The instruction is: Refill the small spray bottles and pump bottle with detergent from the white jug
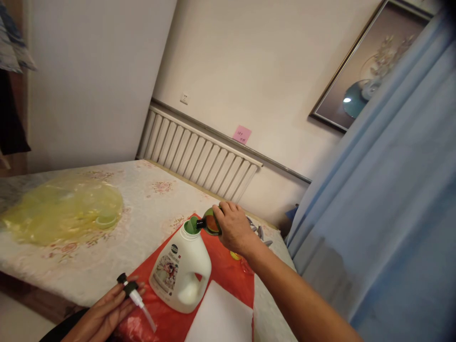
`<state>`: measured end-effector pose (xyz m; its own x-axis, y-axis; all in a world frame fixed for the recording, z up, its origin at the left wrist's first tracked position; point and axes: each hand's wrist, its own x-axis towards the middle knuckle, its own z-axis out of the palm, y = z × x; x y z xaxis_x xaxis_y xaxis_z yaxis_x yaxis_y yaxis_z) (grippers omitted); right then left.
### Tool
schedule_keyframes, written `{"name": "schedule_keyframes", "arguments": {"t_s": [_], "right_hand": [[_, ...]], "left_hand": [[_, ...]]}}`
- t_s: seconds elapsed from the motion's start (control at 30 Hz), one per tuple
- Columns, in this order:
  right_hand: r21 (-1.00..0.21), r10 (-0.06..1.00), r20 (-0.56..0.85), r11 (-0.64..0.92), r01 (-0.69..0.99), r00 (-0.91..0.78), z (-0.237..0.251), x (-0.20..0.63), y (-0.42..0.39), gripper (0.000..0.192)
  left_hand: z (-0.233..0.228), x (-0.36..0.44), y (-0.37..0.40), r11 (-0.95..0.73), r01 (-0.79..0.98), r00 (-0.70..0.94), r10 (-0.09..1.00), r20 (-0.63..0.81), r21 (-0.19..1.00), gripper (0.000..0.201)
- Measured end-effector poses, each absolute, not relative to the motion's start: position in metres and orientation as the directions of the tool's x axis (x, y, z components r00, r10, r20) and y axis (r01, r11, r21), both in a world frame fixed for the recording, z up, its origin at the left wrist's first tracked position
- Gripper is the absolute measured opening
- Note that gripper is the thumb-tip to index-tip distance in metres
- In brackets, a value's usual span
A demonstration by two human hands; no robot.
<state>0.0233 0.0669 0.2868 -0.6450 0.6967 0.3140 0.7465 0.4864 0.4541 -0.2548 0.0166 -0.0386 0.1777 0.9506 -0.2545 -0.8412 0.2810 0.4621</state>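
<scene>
My right hand (231, 227) grips a small green bottle (211, 223), tipped on its side with its dark neck at the green mouth of a white detergent jug (180, 273). The jug stands upright on a red bag (228, 273) on the bed. My left hand (105, 311) at the lower left holds a black pump head with a white tube (135, 294), just left of the jug.
A white sheet (221, 318) lies on the red bag near the front. A yellow plastic bag (60, 211) lies at the bed's left. Behind the bed runs a white radiator (199, 154); a blue curtain (384, 213) hangs at the right.
</scene>
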Motion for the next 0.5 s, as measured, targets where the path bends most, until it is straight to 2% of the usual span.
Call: {"name": "schedule_keyframes", "arguments": {"t_s": [0.23,0.5], "right_hand": [[0.483,0.694,0.304,0.478,0.734,-0.652,0.2904,0.0201,0.0637,0.058],[0.522,0.653,0.304,0.495,0.695,-0.694,0.2910,0.0188,0.0652,0.057]], "left_hand": [[-0.0414,-0.2555,0.0192,0.295,-0.839,0.196,0.948,-0.251,0.458,0.059],[-0.0451,-0.2571,0.0196,0.291,-0.849,0.191,0.947,-0.256,0.441,0.073]]}}
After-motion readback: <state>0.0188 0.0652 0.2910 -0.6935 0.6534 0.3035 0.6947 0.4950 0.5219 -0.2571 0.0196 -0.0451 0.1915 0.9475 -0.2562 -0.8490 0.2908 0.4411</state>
